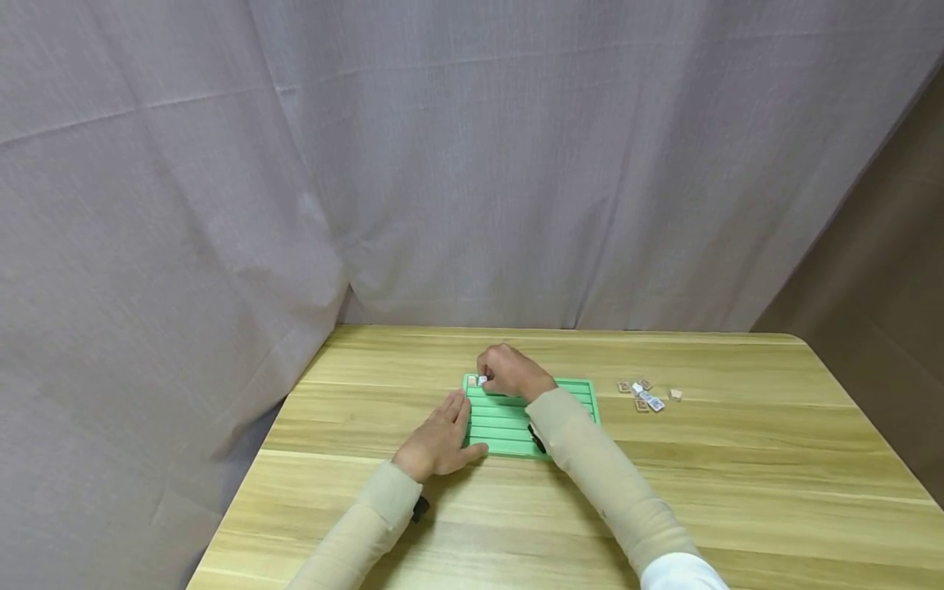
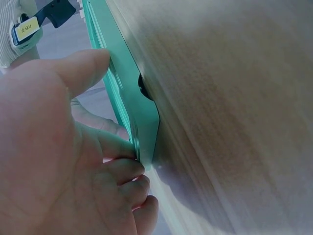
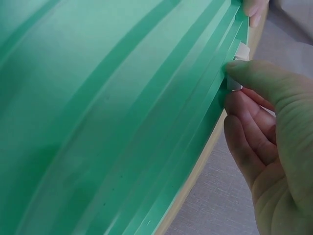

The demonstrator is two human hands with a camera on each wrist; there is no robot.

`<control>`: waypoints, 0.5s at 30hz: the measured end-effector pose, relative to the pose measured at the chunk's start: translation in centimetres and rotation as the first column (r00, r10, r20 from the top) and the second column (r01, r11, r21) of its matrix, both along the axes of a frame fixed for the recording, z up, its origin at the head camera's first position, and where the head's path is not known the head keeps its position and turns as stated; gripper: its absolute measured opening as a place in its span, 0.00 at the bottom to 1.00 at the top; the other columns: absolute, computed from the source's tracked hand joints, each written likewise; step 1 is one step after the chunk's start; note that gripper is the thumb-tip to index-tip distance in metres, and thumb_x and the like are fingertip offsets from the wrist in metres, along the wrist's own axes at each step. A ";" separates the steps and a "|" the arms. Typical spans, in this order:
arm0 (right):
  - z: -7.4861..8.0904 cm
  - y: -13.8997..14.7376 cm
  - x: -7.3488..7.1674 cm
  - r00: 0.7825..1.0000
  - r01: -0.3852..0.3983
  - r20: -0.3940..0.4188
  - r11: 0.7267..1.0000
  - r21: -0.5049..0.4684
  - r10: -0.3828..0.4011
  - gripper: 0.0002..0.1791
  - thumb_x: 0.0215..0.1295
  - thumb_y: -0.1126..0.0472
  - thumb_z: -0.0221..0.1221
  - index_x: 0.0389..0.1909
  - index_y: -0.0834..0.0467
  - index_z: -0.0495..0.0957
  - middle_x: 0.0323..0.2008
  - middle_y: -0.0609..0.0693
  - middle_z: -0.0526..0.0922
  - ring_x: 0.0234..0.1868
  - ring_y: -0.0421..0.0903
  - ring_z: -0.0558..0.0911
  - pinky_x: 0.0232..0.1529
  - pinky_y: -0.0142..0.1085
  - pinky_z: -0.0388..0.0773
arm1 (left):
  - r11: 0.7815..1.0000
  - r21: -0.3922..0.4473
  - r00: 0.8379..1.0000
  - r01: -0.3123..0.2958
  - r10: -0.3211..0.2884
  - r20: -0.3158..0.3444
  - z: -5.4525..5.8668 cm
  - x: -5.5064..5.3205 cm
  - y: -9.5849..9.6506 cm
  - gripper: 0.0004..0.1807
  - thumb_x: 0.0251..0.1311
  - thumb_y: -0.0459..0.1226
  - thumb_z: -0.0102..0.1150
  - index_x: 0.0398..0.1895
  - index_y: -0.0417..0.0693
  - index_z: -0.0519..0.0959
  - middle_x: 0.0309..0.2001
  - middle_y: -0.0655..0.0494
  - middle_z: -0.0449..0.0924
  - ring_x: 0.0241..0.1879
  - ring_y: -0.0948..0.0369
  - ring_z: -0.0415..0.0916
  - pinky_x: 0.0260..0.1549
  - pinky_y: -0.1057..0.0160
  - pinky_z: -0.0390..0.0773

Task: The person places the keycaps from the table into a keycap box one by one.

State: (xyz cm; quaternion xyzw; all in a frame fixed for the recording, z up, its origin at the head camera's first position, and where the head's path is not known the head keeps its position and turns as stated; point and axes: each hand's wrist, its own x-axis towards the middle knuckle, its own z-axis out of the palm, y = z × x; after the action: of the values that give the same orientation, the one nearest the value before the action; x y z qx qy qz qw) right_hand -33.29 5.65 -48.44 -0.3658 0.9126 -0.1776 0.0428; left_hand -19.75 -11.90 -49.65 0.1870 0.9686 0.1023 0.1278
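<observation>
A green ridged tray (image 1: 501,422) lies on the table. My left hand (image 1: 438,438) rests along its left side with fingers extended, and in the left wrist view the thumb (image 2: 93,68) touches the front edge near the corner. Over the tray's far left part, my right hand (image 1: 512,373) pinches a small white tile (image 3: 234,82) between thumb and fingertips, at the groove along the far edge. Beside it, in that same groove's left end, sits a pale tile (image 1: 473,380). The right forearm hides part of the tray.
Several small tiles (image 1: 642,406), some white and some brown-faced, lie in a loose group right of the tray. One pale tile (image 1: 675,395) sits a little apart. A grey curtain (image 1: 472,205) hangs behind the wooden table (image 1: 737,475).
</observation>
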 end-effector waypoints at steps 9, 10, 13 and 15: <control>-0.1 0.0 -0.1 1.000 -0.010 -0.017 1.000 -0.006 0.010 0.05 0.64 0.68 0.70 0.30 0.56 0.86 0.31 0.47 0.87 0.33 0.39 0.81 0.38 0.35 0.84 | 1.000 -0.007 1.000 -0.001 0.001 -0.002 0.0 -0.1 0.1 0.50 0.78 0.60 0.48 0.84 0.31 0.48 0.86 0.37 0.42 0.87 0.47 0.40 0.86 0.51 0.52; -0.2 0.0 -0.2 1.000 -0.008 -0.015 1.000 -0.004 0.008 0.05 0.64 0.68 0.70 0.30 0.56 0.86 0.31 0.47 0.87 0.33 0.39 0.81 0.38 0.34 0.84 | 1.000 -0.007 1.000 -0.002 0.002 -0.002 0.0 -0.1 0.1 0.50 0.78 0.60 0.48 0.84 0.31 0.48 0.86 0.37 0.42 0.87 0.47 0.40 0.86 0.51 0.52; -0.3 -0.1 -0.3 1.000 -0.003 -0.007 1.000 0.000 0.003 0.05 0.63 0.69 0.70 0.31 0.56 0.87 0.32 0.47 0.88 0.34 0.39 0.81 0.39 0.34 0.84 | 1.000 -0.012 1.000 -0.004 0.004 -0.002 0.0 -0.1 0.1 0.50 0.78 0.60 0.48 0.84 0.31 0.48 0.86 0.37 0.42 0.87 0.47 0.40 0.86 0.51 0.52; -0.3 -0.1 -0.3 1.000 0.002 -0.001 1.000 0.003 -0.002 0.05 0.63 0.69 0.70 0.31 0.56 0.87 0.32 0.47 0.88 0.34 0.39 0.81 0.39 0.35 0.84 | 1.000 -0.013 1.000 -0.003 0.003 -0.003 0.0 0.0 0.1 0.50 0.78 0.60 0.49 0.84 0.31 0.49 0.86 0.37 0.42 0.87 0.47 0.41 0.86 0.50 0.52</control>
State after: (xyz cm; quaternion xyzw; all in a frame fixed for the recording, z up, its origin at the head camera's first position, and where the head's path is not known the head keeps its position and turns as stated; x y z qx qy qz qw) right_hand -33.62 5.60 -48.74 -0.3651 0.9131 -0.1762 0.0427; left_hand -19.79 -11.78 -49.65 0.1849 0.9697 0.0959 0.1274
